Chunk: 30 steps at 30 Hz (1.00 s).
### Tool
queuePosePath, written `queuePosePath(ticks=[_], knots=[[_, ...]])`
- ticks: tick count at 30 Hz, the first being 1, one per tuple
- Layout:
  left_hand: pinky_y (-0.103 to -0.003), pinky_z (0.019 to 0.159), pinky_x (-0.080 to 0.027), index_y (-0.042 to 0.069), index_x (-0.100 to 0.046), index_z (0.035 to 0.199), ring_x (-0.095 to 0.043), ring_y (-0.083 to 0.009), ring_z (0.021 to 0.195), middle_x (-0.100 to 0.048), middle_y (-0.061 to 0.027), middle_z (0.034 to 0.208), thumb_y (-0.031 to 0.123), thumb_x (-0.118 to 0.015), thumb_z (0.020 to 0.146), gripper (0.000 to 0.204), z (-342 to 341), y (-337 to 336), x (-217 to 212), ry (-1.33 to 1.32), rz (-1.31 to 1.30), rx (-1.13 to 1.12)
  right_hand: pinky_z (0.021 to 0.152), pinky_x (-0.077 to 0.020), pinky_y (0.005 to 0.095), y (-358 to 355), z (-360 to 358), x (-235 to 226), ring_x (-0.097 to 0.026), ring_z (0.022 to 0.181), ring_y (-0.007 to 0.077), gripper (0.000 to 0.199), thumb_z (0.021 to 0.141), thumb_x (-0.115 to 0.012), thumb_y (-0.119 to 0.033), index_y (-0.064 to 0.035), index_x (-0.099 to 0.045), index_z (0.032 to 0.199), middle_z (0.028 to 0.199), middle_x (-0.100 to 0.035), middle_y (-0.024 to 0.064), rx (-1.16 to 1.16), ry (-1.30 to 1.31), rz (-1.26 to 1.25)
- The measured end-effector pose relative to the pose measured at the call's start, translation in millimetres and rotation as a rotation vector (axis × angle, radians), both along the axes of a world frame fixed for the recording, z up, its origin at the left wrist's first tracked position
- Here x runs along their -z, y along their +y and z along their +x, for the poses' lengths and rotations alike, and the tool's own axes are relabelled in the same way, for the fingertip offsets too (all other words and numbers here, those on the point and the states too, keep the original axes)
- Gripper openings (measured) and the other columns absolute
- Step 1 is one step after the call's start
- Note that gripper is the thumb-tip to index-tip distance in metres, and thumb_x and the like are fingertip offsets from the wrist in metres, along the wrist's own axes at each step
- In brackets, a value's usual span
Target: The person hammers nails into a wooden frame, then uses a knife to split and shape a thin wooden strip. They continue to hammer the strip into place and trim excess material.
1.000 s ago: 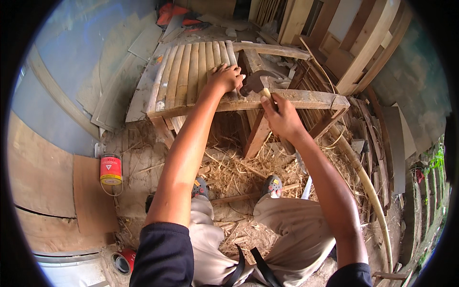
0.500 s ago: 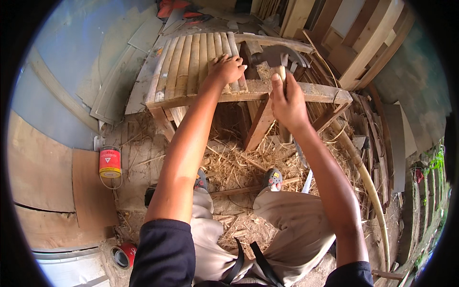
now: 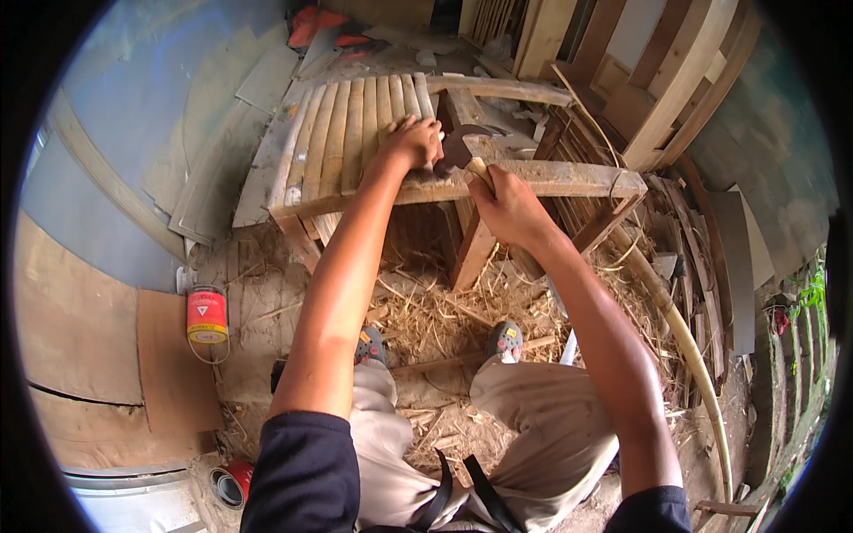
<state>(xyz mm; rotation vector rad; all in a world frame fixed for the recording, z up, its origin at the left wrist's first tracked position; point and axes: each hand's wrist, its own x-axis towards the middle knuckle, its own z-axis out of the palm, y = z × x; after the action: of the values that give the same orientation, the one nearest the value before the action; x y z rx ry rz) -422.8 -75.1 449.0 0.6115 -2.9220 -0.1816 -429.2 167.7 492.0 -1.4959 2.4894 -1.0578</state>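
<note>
My left hand point(image 3: 413, 143) lies over the edge slat of a row of bamboo slats point(image 3: 338, 133), its fingers bent around that slat near the front end. The slats sit side by side across the left part of a wooden frame point(image 3: 569, 175). In my right hand point(image 3: 511, 206) is a hammer, gripped by its pale wooden handle point(image 3: 481, 171). Its dark metal head point(image 3: 457, 149) is low at the frame's front rail, right beside my left fingers and the slat's edge. Whether the head touches the slat or only the rail, I cannot tell. No nail can be made out.
Wood shavings point(image 3: 444, 311) litter the ground under the frame, around my shoes. A red and yellow can point(image 3: 207, 314) stands at left, another red can point(image 3: 233, 484) lower down. Stacked wood strips point(image 3: 689, 240) and a long bamboo pole point(image 3: 680, 329) lie at right. Timber point(image 3: 684, 80) leans behind.
The hammer has swung down and left from above the frame, its head now beside the edge slat. My left hand stays on the slat. The view has shifted slightly.
</note>
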Motion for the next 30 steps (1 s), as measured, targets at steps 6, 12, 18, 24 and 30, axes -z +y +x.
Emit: queuePosePath(ticks=[6, 12, 18, 24, 30], knots=[[-0.049, 0.119, -0.021, 0.020, -0.047, 0.144, -0.031, -0.0266, 0.147, -0.041, 0.0024, 0.155, 0.040, -0.034, 0.102, 0.049, 0.6, -5.8, 12.2, 0.134, 0.039, 0.006, 0.067, -0.0473, 0.0503, -1.9, -1.3, -1.0, -0.066, 0.079, 0.0467, 0.039, 0.102, -0.052, -0.035, 0.0034, -0.051, 0.094, 0.074, -0.064, 0.0276, 0.128, -0.153, -0.418], [-0.047, 0.119, -0.022, 0.013, -0.043, 0.145, -0.032, -0.0271, 0.146, -0.043, -0.0079, 0.153, 0.039, -0.038, 0.101, 0.051, -0.9, -5.6, 10.5, 0.171, 0.092, -0.011, 0.046, -0.0451, 0.0379, -4.5, 3.8, 0.6, -0.056, 0.051, 0.0178, 0.042, 0.104, -0.049, -0.041, 0.0003, -0.050, 0.097, 0.066, -0.058, 0.0091, 0.055, -0.131, 0.006], [-0.045, 0.117, -0.027, 0.011, -0.046, 0.144, -0.036, -0.0265, 0.143, -0.046, -0.0070, 0.151, 0.036, -0.039, 0.102, 0.049, 4.7, 0.8, 7.1, 0.164, 0.035, -0.007, 0.059, -0.0493, 0.0429, -0.3, 0.7, -16.1, -0.064, 0.061, 0.0300, 0.043, 0.103, -0.052, -0.039, 0.0037, -0.053, 0.095, 0.069, -0.063, 0.0195, 0.159, -0.285, -0.465], [-0.041, 0.106, -0.040, 0.014, -0.062, 0.121, -0.053, -0.0289, 0.126, -0.060, -0.0112, 0.131, 0.018, -0.044, 0.097, 0.030, 13.3, -1.1, -8.3, 0.198, 0.452, 0.008, 0.048, -0.0478, 0.0367, -3.3, 9.2, -15.3, -0.064, 0.059, 0.0252, 0.037, 0.103, -0.050, -0.035, 0.0015, -0.052, 0.100, 0.073, -0.064, 0.0169, 0.097, -0.086, 0.015], [-0.039, 0.112, -0.037, 0.014, -0.059, 0.133, -0.046, -0.0276, 0.135, -0.053, -0.0067, 0.144, 0.019, -0.043, 0.098, 0.039, 12.5, -2.0, 0.8, 0.272, 0.228, 0.004, 0.045, -0.0450, 0.0289, -5.8, -3.5, -27.2, -0.051, 0.047, 0.0122, 0.043, 0.104, -0.048, -0.043, -0.0014, -0.053, 0.098, 0.068, -0.056, 0.0043, 0.236, -0.244, -0.271]])
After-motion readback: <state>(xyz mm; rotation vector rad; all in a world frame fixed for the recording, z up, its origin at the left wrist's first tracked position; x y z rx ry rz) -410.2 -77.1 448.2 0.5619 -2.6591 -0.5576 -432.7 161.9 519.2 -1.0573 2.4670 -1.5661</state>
